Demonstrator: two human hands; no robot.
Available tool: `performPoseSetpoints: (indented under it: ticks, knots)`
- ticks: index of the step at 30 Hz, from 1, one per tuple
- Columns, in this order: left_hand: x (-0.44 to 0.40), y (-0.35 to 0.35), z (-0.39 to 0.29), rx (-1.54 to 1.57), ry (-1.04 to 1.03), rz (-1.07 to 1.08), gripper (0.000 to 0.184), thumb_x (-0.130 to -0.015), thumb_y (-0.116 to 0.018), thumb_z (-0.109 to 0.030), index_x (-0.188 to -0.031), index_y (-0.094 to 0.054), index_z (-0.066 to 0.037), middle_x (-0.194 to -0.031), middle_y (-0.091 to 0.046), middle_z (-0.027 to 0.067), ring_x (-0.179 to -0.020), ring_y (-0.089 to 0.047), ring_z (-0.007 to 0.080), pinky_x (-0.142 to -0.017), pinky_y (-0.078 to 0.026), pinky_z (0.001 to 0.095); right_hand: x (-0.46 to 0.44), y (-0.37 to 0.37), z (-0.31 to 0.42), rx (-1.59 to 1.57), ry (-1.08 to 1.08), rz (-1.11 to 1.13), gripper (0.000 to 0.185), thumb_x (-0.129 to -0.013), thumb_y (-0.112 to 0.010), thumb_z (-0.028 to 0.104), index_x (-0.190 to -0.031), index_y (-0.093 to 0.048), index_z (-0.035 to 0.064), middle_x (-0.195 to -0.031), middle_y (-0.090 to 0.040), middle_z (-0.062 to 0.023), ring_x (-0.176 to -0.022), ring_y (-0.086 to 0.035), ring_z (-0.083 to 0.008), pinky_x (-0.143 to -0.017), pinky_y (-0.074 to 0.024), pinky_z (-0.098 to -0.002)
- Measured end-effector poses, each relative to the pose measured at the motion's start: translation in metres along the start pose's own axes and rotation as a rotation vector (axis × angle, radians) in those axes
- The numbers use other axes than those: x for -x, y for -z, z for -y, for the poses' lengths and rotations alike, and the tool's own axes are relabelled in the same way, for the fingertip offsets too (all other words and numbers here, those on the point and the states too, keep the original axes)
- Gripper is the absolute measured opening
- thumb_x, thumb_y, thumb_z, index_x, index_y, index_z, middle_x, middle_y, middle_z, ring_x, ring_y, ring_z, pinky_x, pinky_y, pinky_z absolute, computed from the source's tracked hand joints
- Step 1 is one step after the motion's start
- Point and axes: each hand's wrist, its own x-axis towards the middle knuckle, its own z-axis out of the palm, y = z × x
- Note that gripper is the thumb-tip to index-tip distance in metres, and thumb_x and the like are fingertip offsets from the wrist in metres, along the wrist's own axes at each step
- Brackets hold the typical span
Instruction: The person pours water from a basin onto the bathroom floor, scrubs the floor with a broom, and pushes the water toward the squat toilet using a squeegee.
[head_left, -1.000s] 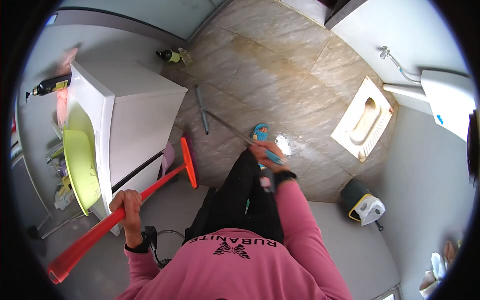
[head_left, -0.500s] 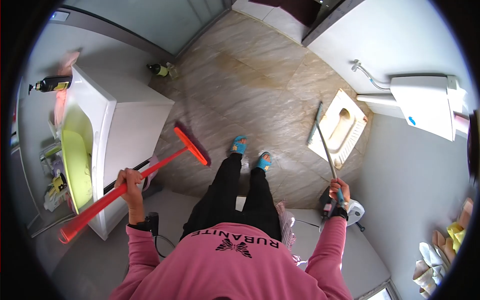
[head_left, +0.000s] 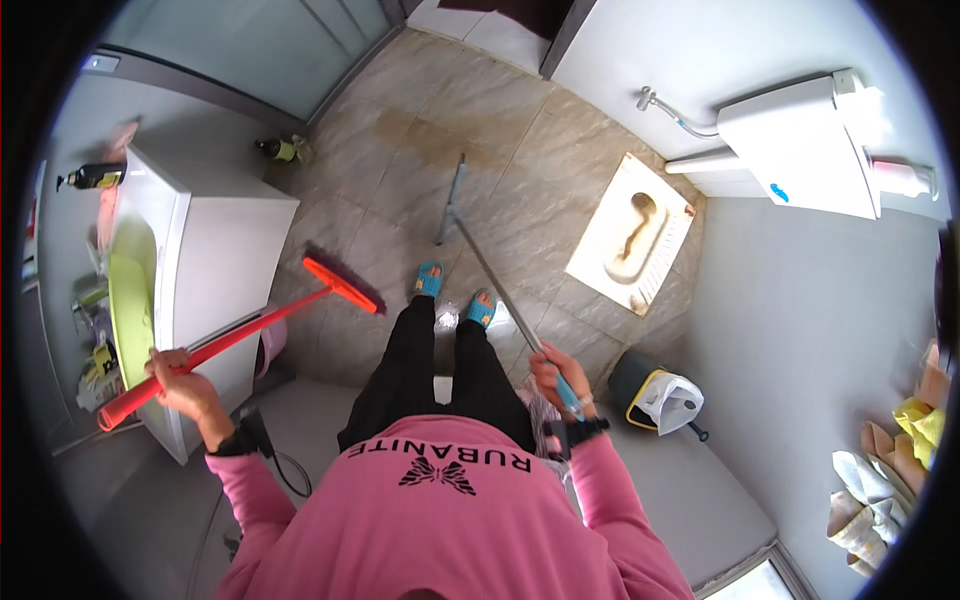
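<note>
My left hand [head_left: 186, 386] is wrapped round the upper handle of a red broom [head_left: 250, 327], beside the white washbasin cabinet. The broom's head, with dark bristles, rests on the floor left of my feet. In my right hand [head_left: 562, 377] is the blue grip of a floor squeegee [head_left: 496, 281] with a grey pole. Its thin blade lies on the tiles ahead of my blue slippers [head_left: 428, 279], apart from the broom head. A brownish wet patch [head_left: 440, 138] shows on the tiles beyond the blade.
A white squat toilet [head_left: 588, 262] is set in the floor at right, with a cistern [head_left: 790, 150] on the wall above. A lined trash bin [head_left: 635, 385] stands near my right arm. Several bottles [head_left: 278, 150] sit by the cabinet, and a glass door [head_left: 240, 50] is far left.
The squeegee has swung left from beside the squat toilet to in front of my feet, my right hand moving inward. My left hand has shifted towards the end of the broom handle.
</note>
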Motion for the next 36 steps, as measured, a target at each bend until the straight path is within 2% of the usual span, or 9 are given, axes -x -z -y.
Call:
performPoseSetpoints:
  ticks: [7, 12, 14, 17, 19, 22, 26, 31, 36]
  knots:
    - [0.014, -0.009, 0.0, 0.099, 0.097, 0.059, 0.03, -0.081, -0.049, -0.002, -0.056, -0.033, -0.01, -0.045, -0.029, -0.0022, -0.039, -0.022, 0.0072, -0.039, -0.022, 0.0227, 0.016, 0.073, 0.087, -0.455, -0.086, 0.076, 0.013, -0.086, -0.04, 0.015, -0.079, -0.042, 0.0042, -0.055, -0.038, 0.0037, -0.041, -0.034, -0.0061, -0.039, -0.0327, -0.0179]
    - [0.009, -0.026, 0.008, 0.08, 0.073, 0.012, 0.028, -0.08, -0.05, -0.003, -0.058, -0.034, -0.01, -0.045, -0.029, -0.003, -0.037, -0.022, 0.0062, -0.037, -0.021, 0.0218, 0.106, 0.099, 0.136, -0.278, 0.115, 0.028, 0.006, -0.085, -0.041, 0.011, -0.084, -0.041, 0.0056, -0.058, -0.039, 0.0013, -0.044, -0.037, -0.0065, -0.038, -0.033, -0.0198]
    - [0.008, -0.035, 0.011, 0.05, 0.057, 0.021, 0.026, -0.079, -0.051, -0.003, -0.059, -0.036, -0.009, -0.045, -0.029, -0.0026, -0.037, -0.023, 0.0064, -0.036, -0.02, 0.0219, 0.112, 0.102, 0.143, 0.168, 0.543, -0.533, 0.005, -0.086, -0.042, 0.012, -0.085, -0.041, 0.008, -0.063, -0.042, -0.0009, -0.046, -0.039, -0.0069, -0.037, -0.0327, -0.0201]
    - [0.011, -0.045, 0.006, 0.056, 0.048, 0.042, 0.027, -0.079, -0.051, -0.004, -0.058, -0.035, -0.009, -0.044, -0.028, -0.0026, -0.037, -0.022, 0.0068, -0.036, -0.02, 0.0229, 0.135, 0.13, 0.133, 0.133, 0.638, -0.458, 0.004, -0.086, -0.042, 0.013, -0.086, -0.041, 0.0093, -0.067, -0.043, -0.0026, -0.047, -0.04, -0.0067, -0.037, -0.0327, -0.0196]
    - [0.0, -0.037, 0.011, 0.051, 0.048, 0.057, 0.029, -0.079, -0.051, -0.005, -0.057, -0.034, -0.01, -0.044, -0.028, -0.0028, -0.037, -0.022, 0.0068, -0.036, -0.02, 0.0231, 0.166, 0.139, 0.094, 0.299, 0.556, -0.431, 0.006, -0.085, -0.043, 0.014, -0.086, -0.041, 0.0088, -0.064, -0.044, -0.0028, -0.044, -0.038, -0.0059, -0.034, -0.0308, -0.0187]
    - [0.0, -0.036, 0.006, 0.047, 0.065, 0.064, 0.032, -0.079, -0.051, -0.005, -0.055, -0.031, -0.011, -0.043, -0.026, -0.0031, -0.037, -0.021, 0.0069, -0.037, -0.021, 0.0231, 0.179, 0.098, -0.001, 0.385, 0.553, -0.593, 0.051, -0.081, -0.049, 0.01, -0.128, -0.029, 0.0147, -0.066, -0.05, -0.0066, -0.045, -0.041, -0.0088, -0.036, -0.0352, -0.0199]
    - [-0.007, -0.033, 0.011, 0.038, 0.084, 0.033, 0.03, -0.08, -0.052, -0.005, -0.057, -0.033, -0.01, -0.045, -0.028, -0.0035, -0.038, -0.022, 0.0068, -0.038, -0.021, 0.0231, 0.174, 0.106, -0.058, 0.297, 0.294, -0.549, 0.048, -0.081, -0.049, 0.004, -0.125, -0.032, 0.0083, -0.069, -0.051, -0.0105, -0.047, -0.042, -0.0104, -0.037, -0.0347, -0.0213]
    - [-0.023, -0.013, 0.012, 0.034, 0.066, -0.05, 0.03, -0.081, -0.051, -0.007, -0.056, -0.033, -0.01, -0.045, -0.028, -0.0024, -0.036, -0.023, 0.0079, -0.037, -0.023, 0.0239, 0.148, 0.135, -0.008, 0.103, 0.125, -0.449, 0.034, -0.081, -0.046, 0.001, -0.115, -0.039, 0.0027, -0.073, -0.05, -0.0138, -0.048, -0.041, -0.0101, -0.037, -0.0328, -0.0201]
    - [-0.028, 0.021, 0.011, 0.04, 0.069, -0.071, 0.031, -0.082, -0.047, -0.01, -0.056, -0.031, -0.01, -0.045, -0.028, -0.0026, -0.037, -0.023, 0.0076, -0.038, -0.023, 0.0243, 0.124, 0.088, 0.009, 0.422, 0.39, -0.691, 0.035, -0.081, -0.046, 0.002, -0.114, -0.041, 0.0098, -0.066, -0.048, -0.0092, -0.046, -0.041, -0.0108, -0.035, -0.0332, -0.0227]
